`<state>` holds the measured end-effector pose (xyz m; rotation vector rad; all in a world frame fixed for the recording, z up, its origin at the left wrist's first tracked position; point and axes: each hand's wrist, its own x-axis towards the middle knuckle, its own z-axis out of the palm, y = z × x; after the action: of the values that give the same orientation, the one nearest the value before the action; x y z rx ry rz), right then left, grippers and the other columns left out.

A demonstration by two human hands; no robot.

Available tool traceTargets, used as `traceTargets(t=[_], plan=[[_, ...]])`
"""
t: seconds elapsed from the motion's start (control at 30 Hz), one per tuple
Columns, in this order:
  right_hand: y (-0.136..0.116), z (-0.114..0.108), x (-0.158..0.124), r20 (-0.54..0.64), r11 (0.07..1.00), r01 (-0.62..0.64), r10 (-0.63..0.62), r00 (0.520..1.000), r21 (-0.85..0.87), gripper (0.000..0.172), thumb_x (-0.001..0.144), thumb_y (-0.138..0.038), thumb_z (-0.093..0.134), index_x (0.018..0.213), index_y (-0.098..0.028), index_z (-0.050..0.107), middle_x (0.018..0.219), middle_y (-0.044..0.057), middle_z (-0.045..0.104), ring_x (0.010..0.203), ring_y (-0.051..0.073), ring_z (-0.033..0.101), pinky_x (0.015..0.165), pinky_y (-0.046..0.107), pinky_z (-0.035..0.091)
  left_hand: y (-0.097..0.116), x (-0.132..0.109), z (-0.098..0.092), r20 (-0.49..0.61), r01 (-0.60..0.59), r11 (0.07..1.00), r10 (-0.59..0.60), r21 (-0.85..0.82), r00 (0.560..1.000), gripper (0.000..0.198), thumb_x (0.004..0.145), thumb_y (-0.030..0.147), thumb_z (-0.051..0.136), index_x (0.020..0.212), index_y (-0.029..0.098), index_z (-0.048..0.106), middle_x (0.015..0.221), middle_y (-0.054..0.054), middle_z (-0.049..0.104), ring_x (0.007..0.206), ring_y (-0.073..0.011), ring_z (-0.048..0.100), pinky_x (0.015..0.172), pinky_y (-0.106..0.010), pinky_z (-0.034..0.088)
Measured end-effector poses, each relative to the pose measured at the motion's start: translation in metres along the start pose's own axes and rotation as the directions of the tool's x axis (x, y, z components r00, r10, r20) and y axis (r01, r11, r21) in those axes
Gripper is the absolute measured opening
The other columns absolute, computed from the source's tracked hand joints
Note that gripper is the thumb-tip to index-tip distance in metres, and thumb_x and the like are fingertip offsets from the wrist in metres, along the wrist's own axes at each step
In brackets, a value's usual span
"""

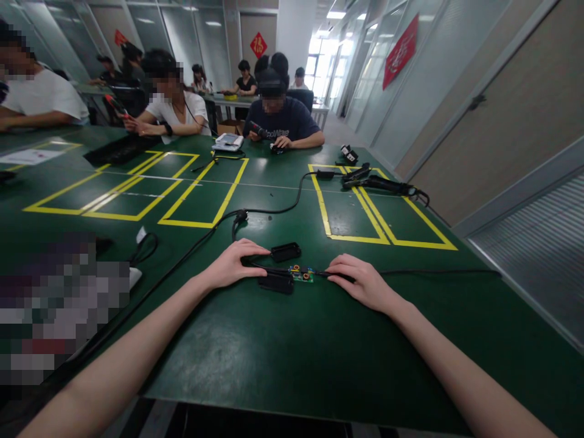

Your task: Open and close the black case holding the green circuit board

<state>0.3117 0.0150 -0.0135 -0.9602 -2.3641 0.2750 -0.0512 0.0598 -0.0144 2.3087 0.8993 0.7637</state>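
A small green circuit board (302, 275) with copper-wound coils lies between my hands, just above the green tabletop or on it. My left hand (228, 263) is at its left, thumb and fingers closing around the black cable (278, 270) there; the exact grip is partly hidden. At the other end, my right hand (358, 281) pinches the black cord (438, 272) that runs off to the right. One black plastic case half (286, 251) rests beyond the board, by my left fingertips. The second black case half (276, 284) is on the near side, beneath my left thumb.
A long black cable with a plug (241, 215) crosses the table (255, 359). Yellow tape rectangles mark its surface. At right back lies a black corded tool (383, 184). A black tray (121, 149) and white device (228, 142) stand farther off, near seated people.
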Motion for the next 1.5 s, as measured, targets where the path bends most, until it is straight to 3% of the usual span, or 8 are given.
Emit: traceTargets(t=[0.17,0.4,0.63,0.77,0.93,1.23,1.5], plan=[[-0.001,0.005,0.003,-0.071,0.994,-0.100,0.097,0.993,-0.046,0.016,0.101,-0.027,0.058,0.095,-0.021,0.071,0.094,0.008,0.072,0.087,0.023,0.071,0.076,0.038,0.062,0.003,0.000,0.001,-0.020,0.031,0.999,-0.031,0.041,0.999,0.046,0.087,0.048,0.079,0.125,0.022,0.072,0.116,-0.009,0.075,0.112,-0.0251,0.065,0.102,-0.045,0.052],[-0.005,0.006,0.003,-0.002,0.996,-0.076,0.077,0.997,0.037,0.018,0.103,-0.030,0.057,0.097,-0.022,0.072,0.096,0.007,0.072,0.089,0.021,0.071,0.080,0.035,0.061,0.018,0.001,0.009,0.015,0.047,0.988,-0.050,0.146,0.999,0.056,0.084,0.041,0.079,0.135,0.022,0.066,0.131,-0.011,0.069,0.121,-0.0292,0.060,0.109,-0.048,0.044],[-0.008,0.012,0.004,0.005,0.993,-0.091,0.091,0.996,0.074,0.018,0.102,-0.030,0.057,0.097,-0.022,0.073,0.097,0.008,0.073,0.089,0.022,0.071,0.080,0.036,0.060,0.035,0.003,0.023,0.036,0.086,0.963,-0.098,0.256,0.995,0.062,0.082,0.050,0.079,0.137,0.027,0.064,0.140,-0.010,0.063,0.130,-0.0330,0.055,0.113,-0.051,0.038],[-0.012,0.012,0.006,-0.035,0.989,-0.140,0.141,0.989,0.044,0.018,0.102,-0.029,0.058,0.096,-0.022,0.073,0.094,0.007,0.073,0.084,0.021,0.071,0.075,0.034,0.059,0.035,0.004,0.023,0.023,0.103,0.960,-0.112,0.261,0.993,0.062,0.082,0.052,0.078,0.135,0.023,0.064,0.139,-0.011,0.065,0.129,-0.0335,0.056,0.114,-0.051,0.037],[-0.016,0.011,0.010,0.012,0.992,-0.111,0.110,0.994,0.065,0.019,0.103,-0.030,0.057,0.096,-0.022,0.072,0.095,0.007,0.073,0.084,0.020,0.071,0.073,0.032,0.059,0.035,0.005,0.024,0.007,0.098,0.959,-0.104,0.266,0.995,0.061,0.083,0.053,0.077,0.134,0.023,0.063,0.139,-0.010,0.066,0.130,-0.0328,0.056,0.114,-0.051,0.036],[-0.013,0.015,0.009,0.034,0.987,-0.161,0.160,0.987,0.030,0.019,0.103,-0.032,0.056,0.096,-0.022,0.070,0.086,0.005,0.072,0.071,0.018,0.068,0.064,0.030,0.054,0.036,0.008,0.029,-0.029,0.104,0.953,-0.100,0.284,0.995,0.053,0.086,0.052,0.074,0.129,0.023,0.065,0.137,-0.010,0.066,0.128,-0.0325,0.056,0.112,-0.050,0.039],[-0.011,0.016,0.009,0.047,0.982,-0.189,0.188,0.981,0.029,0.021,0.103,-0.034,0.055,0.095,-0.021,0.069,0.085,0.005,0.073,0.072,0.019,0.068,0.064,0.030,0.052,0.036,0.007,0.031,-0.038,0.097,0.956,-0.090,0.277,0.995,0.053,0.087,0.049,0.072,0.132,0.024,0.063,0.138,-0.010,0.065,0.129,-0.0327,0.056,0.113,-0.052,0.039]])
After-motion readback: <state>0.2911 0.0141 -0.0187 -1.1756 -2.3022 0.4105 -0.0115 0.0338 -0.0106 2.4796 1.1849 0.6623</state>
